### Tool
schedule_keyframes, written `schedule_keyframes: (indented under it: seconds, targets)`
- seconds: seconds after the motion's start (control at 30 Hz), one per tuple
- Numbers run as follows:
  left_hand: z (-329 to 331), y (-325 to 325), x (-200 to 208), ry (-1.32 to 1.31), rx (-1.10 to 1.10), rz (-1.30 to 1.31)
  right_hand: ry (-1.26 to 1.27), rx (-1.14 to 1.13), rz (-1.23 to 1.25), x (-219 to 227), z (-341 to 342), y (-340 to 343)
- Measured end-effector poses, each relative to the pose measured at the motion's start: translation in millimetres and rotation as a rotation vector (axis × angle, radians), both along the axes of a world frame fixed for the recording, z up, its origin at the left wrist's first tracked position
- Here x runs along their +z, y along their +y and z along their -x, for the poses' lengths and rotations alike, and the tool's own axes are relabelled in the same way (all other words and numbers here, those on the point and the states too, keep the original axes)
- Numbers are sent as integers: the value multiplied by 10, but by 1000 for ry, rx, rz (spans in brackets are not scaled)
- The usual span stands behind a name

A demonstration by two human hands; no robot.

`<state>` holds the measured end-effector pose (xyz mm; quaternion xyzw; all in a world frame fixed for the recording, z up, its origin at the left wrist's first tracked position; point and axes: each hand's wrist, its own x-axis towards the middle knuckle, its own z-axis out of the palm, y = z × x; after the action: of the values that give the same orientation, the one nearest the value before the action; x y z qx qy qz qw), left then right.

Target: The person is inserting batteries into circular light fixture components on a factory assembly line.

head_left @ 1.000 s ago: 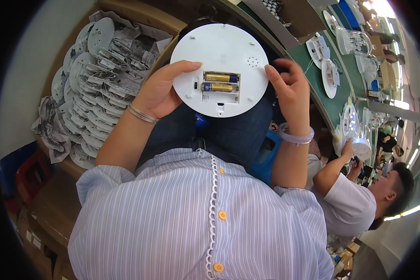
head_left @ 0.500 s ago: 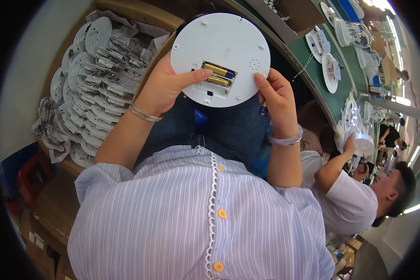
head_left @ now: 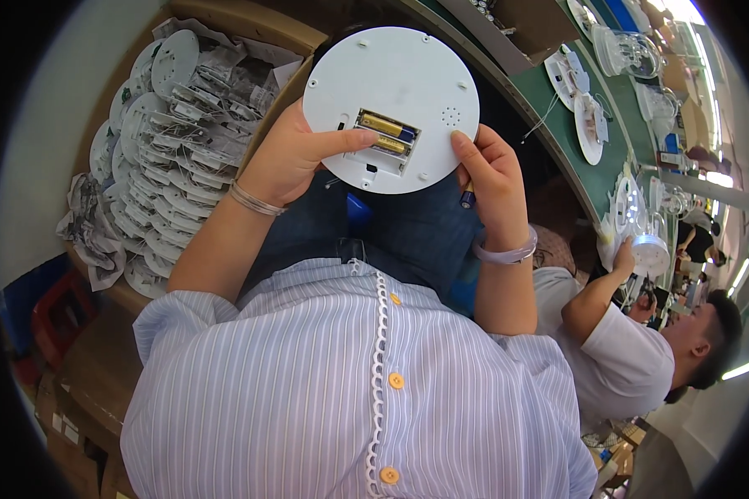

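A round white plastic base (head_left: 391,75) is held up over my lap, its underside toward me. In its open battery compartment two gold-and-dark AA-type batteries (head_left: 388,125) lie side by side. My left hand (head_left: 295,158) grips the left edge, with its thumb stretched over the face and its tip at the batteries. My right hand (head_left: 495,170) pinches the right edge with its thumb on the face, near a cluster of small holes. A loose battery (head_left: 468,196) sticks out below the right hand's fingers, most of it hidden.
To my left a cardboard box (head_left: 262,15) holds many stacked white round bases (head_left: 175,62) and crumpled paper. On the right runs a green workbench (head_left: 537,87) with more bases, clear domed parts (head_left: 628,54) and a carton (head_left: 516,29). A co-worker (head_left: 620,358) sits at the bench.
The white base has shifted slightly down and left with both hands. My left thumb tip has slid a little lower over the batteries. My right hand keeps its hold.
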<state>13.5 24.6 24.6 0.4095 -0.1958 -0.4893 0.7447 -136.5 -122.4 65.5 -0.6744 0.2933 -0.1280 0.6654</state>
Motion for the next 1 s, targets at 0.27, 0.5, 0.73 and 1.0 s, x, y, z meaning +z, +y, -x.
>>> schedule_keyframes:
  seconds: [0.27, 0.5, 0.73, 1.0]
  targets:
    - [15, -17, -149, 13, 59, -11, 42, -46, 129, 59, -41, 145]
    - [76, -92, -149, 139, 117, -98, -163, -274, 365, 129, -125, -42]
    - [236, -126, -84, 328, 2, -125, -82, 108, 1201, -82, -312, 24]
    - [179, -120, -139, 260, 46, -134, 80, 382, 1169, 36, -89, -65]
